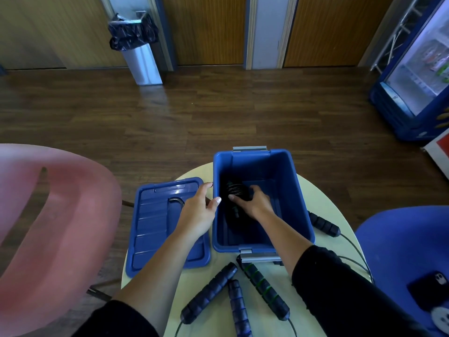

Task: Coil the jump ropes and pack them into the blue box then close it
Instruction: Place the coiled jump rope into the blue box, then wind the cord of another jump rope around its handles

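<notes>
Your right grip point(255, 201) is down inside the blue box point(301, 215), fingers curled over a coiled jump rope point(237, 190), a tight bundle of thin dark cable with a black handle end poking out beneath it. Your left grip point(201, 210) is released, fingers nearly straight, thumb against the box's left rim. The box is smooth, glossy plastic, rectangular with rounded corners and a grey latch point(250, 148) at the far end. Its ribbed blue lid point(155, 227) lies flat just left of it on the round pale surface point(323, 195). Near you lie three ridged foam handles: two with blue bands point(209, 291) and one with green bands point(264, 290). Another black handle point(324, 224) lies right of the box, trailing thin cable point(359, 254).
</notes>
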`<state>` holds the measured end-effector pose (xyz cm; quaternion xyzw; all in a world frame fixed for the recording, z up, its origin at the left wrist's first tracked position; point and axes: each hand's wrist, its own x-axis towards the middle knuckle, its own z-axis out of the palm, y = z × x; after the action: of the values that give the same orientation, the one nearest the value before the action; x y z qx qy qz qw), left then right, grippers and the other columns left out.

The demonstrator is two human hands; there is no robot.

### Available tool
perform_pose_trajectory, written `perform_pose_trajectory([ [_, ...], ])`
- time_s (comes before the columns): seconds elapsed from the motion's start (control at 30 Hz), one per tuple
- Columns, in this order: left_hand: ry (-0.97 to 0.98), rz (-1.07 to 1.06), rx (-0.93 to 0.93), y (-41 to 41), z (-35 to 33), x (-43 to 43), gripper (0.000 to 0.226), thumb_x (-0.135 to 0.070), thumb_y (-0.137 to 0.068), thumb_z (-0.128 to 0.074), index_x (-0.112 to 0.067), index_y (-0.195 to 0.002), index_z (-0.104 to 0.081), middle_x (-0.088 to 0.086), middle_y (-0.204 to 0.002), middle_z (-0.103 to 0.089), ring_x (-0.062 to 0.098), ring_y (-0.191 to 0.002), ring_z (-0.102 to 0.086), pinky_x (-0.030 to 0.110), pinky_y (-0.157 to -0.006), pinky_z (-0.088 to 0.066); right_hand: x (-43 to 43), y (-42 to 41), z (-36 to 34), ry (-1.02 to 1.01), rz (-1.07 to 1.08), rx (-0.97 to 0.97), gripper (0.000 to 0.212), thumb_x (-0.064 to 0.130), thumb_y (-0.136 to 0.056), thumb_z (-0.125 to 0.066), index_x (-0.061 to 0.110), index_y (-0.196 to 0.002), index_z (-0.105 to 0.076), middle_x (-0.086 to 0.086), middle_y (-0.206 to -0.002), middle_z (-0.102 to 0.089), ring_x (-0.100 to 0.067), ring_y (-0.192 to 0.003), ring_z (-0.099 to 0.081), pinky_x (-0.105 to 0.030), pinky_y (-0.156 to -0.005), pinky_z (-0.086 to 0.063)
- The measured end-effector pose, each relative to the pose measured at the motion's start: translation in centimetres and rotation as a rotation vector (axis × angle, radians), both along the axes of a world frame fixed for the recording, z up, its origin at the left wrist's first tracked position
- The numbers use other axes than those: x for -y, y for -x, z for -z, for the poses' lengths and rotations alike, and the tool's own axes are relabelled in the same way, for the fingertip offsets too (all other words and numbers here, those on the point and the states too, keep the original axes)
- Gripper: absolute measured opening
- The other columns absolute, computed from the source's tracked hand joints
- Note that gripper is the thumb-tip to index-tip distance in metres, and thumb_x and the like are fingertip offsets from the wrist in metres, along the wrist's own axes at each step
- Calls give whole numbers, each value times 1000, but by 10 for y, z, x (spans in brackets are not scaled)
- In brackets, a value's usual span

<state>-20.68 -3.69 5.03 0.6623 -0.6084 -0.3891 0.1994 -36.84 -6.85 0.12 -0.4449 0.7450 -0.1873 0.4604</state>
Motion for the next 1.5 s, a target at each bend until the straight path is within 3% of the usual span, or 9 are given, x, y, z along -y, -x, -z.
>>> perform_pose_trajectory([
  [0.13, 3, -5, 51, 0, -3, 0, 48, -33, -98, -49, -27, -144, -35, 11, -92, -65, 26, -76, -62, 41, -72, -51, -2, 4, -1, 22, 0, 13, 93, 56, -76, -71, 15, -148, -27, -16, -142, -46, -32, -128, -47, -36, -94, -45],
  [0.33, 63, 54, 134, 1, -16, -7, 49, -35, -97, -49, -25, -143, -36, 0, -77, -56, 13, -70, -54, 33, -67, -43, -15, 13, -22, 77, -42, -45, 92, 63, -75, -67, 16, -146, -31, -13, -140, -49, -29, -126, -49, -38, -96, -46],
  [0.47, 95, 59, 113, -4, -32, -24, 48, -34, -98, -49, -24, -143, -37, -7, -91, -61, 11, -87, -53, 26, -75, -38, -37, 20, -53, 211, -79, -121, 84, 61, -77, -66, 17, -143, -38, -8, -138, -51, -27, -125, -50, -38, -97, -46],
  [0.57, 106, 48, 123, -12, -41, -43, 45, -35, -97, -49, -25, -140, -41, -7, -92, -59, 13, -83, -54, 27, -70, -38, -64, 23, -73, 314, -52, -138, 72, 58, -79, -67, 18, -135, -46, -4, -132, -54, -23, -116, -55, -35, -91, -48],
  [0.7, 135, -2, 156, -28, -45, -77, 22, -36, -95, -54, -23, -111, -58, -9, -81, -55, 13, -70, -54, 28, -53, -39, -117, 17, -88, 477, 28, -176, 43, 50, -79, -70, 18, -104, -58, 3, -101, -57, -17, -93, -54, -25, -72, -40],
  [0.87, 49, 25, 129, -46, -26, -115, 16, -39, -91, -58, -22, -91, -60, -3, -90, -66, 18, -82, -62, 31, -61, -46, -178, -7, -80, 437, 80, -152, 35, 46, -79, -73, 16, -88, -58, 2, -91, -58, -15, -83, -56, -26, -69, -43],
  [1.1, -93, 223, 215, -57, 22, -151, 35, -43, -88, -61, -25, -118, -58, -3, -95, -65, 19, -93, -62, 30, -77, -48, -240, -39, -29, 219, 151, -242, 45, 55, -80, -67, 16, -102, -59, 0, -102, -62, -20, -95, -59, -31, -74, -48],
  [1.2, -110, 299, 300, -62, 44, -161, 51, -45, -87, -61, -23, -132, -51, 5, -112, -61, 24, -104, -59, 33, -85, -48, -256, -50, 1, 103, 135, -287, 55, 55, -80, -67, 13, -114, -55, -5, -115, -59, -25, -106, -57, -34, -81, -47],
  [1.5, -74, 316, 324, -67, 74, -166, 52, -32, -88, -64, -15, -136, -50, 12, -122, -50, 30, -113, -52, 34, -92, -43, -268, -63, 42, 50, 166, -332, 43, 38, -82, -69, 16, -117, -56, -7, -113, -60, -27, -102, -57, -30, -76, -44],
])
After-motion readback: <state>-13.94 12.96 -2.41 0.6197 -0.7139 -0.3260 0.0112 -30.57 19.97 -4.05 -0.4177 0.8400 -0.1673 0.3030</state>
